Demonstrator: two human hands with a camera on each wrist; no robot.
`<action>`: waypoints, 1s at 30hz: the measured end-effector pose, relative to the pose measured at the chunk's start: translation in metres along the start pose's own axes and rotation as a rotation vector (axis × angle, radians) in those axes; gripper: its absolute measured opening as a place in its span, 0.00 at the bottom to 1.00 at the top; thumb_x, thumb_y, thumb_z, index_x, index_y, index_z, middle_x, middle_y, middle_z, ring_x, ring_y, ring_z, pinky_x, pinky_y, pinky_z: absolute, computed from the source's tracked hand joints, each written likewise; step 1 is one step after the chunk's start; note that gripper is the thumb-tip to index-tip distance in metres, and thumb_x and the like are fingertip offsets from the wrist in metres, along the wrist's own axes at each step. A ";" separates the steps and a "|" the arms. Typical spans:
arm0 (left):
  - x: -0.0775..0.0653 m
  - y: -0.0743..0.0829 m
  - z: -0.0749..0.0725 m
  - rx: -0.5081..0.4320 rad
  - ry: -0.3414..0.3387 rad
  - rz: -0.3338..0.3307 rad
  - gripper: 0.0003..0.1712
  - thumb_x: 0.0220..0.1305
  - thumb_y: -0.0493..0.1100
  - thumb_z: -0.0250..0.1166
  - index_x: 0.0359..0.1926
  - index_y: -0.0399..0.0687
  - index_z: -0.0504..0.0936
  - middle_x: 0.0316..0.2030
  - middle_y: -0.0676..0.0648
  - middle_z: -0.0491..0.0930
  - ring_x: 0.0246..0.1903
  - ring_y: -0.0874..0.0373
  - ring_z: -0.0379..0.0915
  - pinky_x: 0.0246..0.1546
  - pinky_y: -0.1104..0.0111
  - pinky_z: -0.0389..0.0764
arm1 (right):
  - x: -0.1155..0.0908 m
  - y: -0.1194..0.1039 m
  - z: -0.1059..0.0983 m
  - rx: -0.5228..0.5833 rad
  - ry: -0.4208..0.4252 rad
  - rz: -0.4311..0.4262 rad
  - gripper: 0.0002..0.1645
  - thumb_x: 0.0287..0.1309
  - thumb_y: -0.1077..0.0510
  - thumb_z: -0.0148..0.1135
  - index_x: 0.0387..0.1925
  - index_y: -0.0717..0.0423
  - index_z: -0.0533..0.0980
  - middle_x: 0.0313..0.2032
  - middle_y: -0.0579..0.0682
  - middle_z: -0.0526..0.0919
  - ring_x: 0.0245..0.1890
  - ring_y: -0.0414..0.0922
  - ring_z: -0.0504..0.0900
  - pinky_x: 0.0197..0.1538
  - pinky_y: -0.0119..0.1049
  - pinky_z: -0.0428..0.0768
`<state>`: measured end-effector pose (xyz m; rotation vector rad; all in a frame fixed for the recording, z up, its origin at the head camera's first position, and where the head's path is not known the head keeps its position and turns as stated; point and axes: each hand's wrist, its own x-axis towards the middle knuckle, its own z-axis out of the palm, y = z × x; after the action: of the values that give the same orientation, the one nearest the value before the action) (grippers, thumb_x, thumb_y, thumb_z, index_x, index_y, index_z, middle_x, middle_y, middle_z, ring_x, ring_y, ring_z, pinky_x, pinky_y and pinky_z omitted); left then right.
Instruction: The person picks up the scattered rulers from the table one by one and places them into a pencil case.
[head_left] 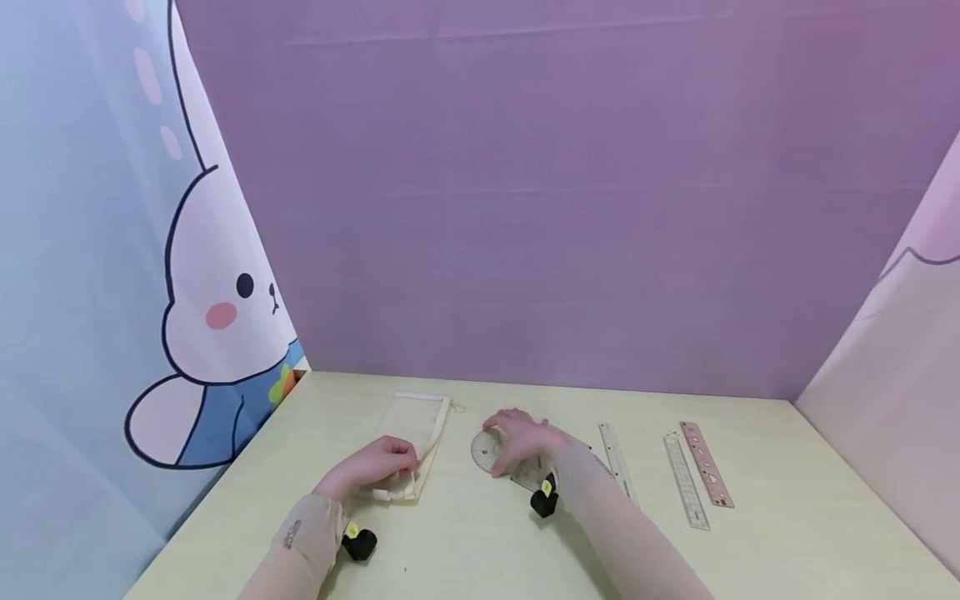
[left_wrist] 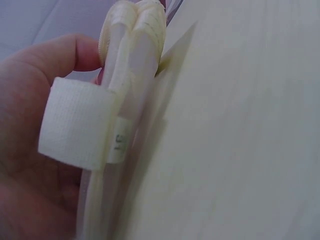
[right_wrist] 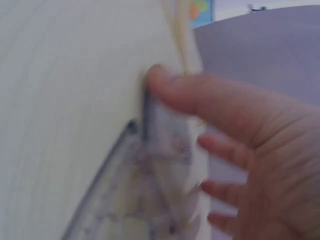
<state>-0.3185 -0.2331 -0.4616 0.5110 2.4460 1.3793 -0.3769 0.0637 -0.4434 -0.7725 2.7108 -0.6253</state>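
A cream zippered pouch with a sheer panel lies at the left of the table, its near end raised a little. The left hand pinches its edge between thumb and fingers. In the left wrist view the zip band of the pouch and a white fabric tab show beside the thumb. A clear protractor is held by the right hand, thumb at its near edge and fingers across its far side. Under that hand and wrist a clear set square shows in part; the right wrist view is blurred.
To the right of the right forearm lies a clear ruler. Farther right are another clear ruler and a pink ruler with cut-outs. A purple cloth hangs behind the pale table, with printed curtains at both sides.
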 end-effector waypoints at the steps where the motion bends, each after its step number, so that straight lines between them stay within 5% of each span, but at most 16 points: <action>1: 0.000 0.000 0.000 -0.003 -0.001 0.002 0.13 0.67 0.40 0.59 0.26 0.37 0.75 0.18 0.53 0.67 0.16 0.62 0.56 0.20 0.72 0.62 | -0.002 0.000 -0.001 0.000 0.013 0.020 0.47 0.36 0.47 0.77 0.62 0.45 0.71 0.70 0.56 0.60 0.72 0.58 0.49 0.58 0.77 0.40; 12: 0.001 -0.001 0.000 -0.028 0.001 -0.020 0.12 0.66 0.40 0.59 0.25 0.41 0.75 0.17 0.52 0.66 0.15 0.61 0.55 0.18 0.72 0.61 | -0.016 -0.013 0.010 -0.060 0.143 0.122 0.51 0.40 0.29 0.70 0.61 0.54 0.73 0.66 0.57 0.66 0.69 0.65 0.53 0.56 0.79 0.38; 23: 0.001 -0.001 0.000 0.014 0.013 0.009 0.13 0.65 0.40 0.59 0.25 0.38 0.74 0.18 0.52 0.66 0.15 0.62 0.56 0.19 0.72 0.63 | -0.011 -0.022 0.011 0.007 0.200 0.148 0.34 0.43 0.49 0.75 0.55 0.53 0.78 0.58 0.53 0.75 0.68 0.64 0.57 0.58 0.77 0.41; 30: 0.000 0.000 0.002 0.013 0.013 0.001 0.13 0.65 0.41 0.59 0.26 0.37 0.74 0.17 0.51 0.65 0.15 0.61 0.56 0.19 0.71 0.63 | -0.006 -0.026 0.014 0.039 0.241 0.181 0.28 0.40 0.60 0.70 0.50 0.55 0.80 0.52 0.53 0.78 0.63 0.60 0.65 0.60 0.75 0.40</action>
<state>-0.3181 -0.2314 -0.4622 0.5080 2.4671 1.3727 -0.3560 0.0422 -0.4432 -0.4604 2.9313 -0.7693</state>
